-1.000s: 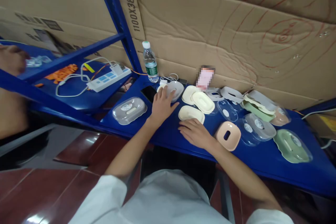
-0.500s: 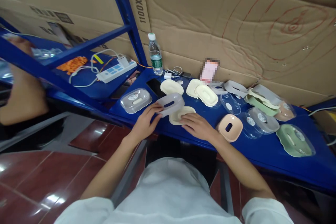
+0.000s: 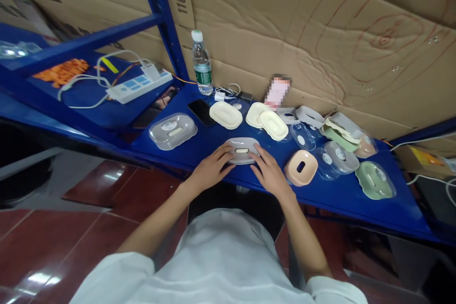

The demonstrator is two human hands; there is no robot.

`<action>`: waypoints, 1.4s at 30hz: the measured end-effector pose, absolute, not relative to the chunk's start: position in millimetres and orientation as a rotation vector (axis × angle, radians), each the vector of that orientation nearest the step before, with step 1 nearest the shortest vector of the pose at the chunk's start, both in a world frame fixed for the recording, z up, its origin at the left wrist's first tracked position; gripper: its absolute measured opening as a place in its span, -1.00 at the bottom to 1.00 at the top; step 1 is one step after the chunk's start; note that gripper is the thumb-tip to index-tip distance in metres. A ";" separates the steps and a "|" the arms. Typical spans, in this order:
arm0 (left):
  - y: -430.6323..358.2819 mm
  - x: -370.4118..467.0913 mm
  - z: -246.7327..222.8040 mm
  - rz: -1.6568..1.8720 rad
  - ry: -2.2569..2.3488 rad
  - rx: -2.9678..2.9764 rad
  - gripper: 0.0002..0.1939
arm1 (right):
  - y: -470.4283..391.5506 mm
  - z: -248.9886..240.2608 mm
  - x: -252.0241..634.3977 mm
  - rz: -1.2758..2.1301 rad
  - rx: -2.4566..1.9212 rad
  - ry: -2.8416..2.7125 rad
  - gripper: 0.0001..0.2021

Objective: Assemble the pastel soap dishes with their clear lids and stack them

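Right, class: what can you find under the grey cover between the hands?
Through the slot in the grey cover, a cream-coloured piece shows. Its outline and anything beneath it cannot be seen, because the cover hides them.

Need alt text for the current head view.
Two bare hands, left and right, hold a grey slotted piece between them over a blue table. Behind it lie cream trays; a peach piece sits to the right, a water bottle at back left.
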State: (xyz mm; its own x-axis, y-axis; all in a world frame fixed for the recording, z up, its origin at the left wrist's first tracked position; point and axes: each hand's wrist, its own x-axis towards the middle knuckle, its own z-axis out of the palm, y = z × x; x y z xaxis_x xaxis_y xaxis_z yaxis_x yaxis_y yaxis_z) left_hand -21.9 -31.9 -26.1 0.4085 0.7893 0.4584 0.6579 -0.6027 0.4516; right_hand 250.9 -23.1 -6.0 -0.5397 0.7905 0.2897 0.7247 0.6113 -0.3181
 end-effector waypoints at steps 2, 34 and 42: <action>-36.8 -23.0 -27.7 0.996 1.292 2.455 -0.74 | -24.1 -7.8 249.5 0.204 -1.209 -2.422 -0.54; -39.6 6.6 -25.3 1.027 1.297 2.519 -0.57 | 47.5 59.7 348.4 -0.044 -1.768 -1.644 -0.62; -42.9 3.5 -23.8 1.124 1.387 2.205 -0.16 | 9.2 34.9 261.5 0.737 -1.347 -1.776 -0.54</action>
